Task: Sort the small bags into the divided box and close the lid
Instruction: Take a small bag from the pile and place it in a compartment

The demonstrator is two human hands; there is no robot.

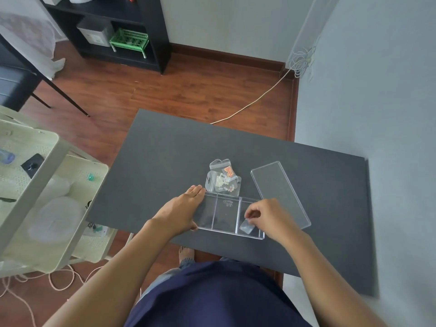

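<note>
A clear divided box (227,214) with three compartments lies on the dark table near the front edge. My left hand (181,210) rests flat against the box's left end, holding it steady. My right hand (269,217) pinches a small clear bag (246,227) that sits tilted in the right compartment. The left and middle compartments look empty. Just behind the box lies a pile of small zip bags (223,179) with colourful contents. The clear lid (278,192) lies flat to the right of the box, apart from it.
The dark table (165,161) stands against a grey wall on the right. A pale green cart (47,208) with containers stands at the left. A cable runs across the wooden floor behind the table.
</note>
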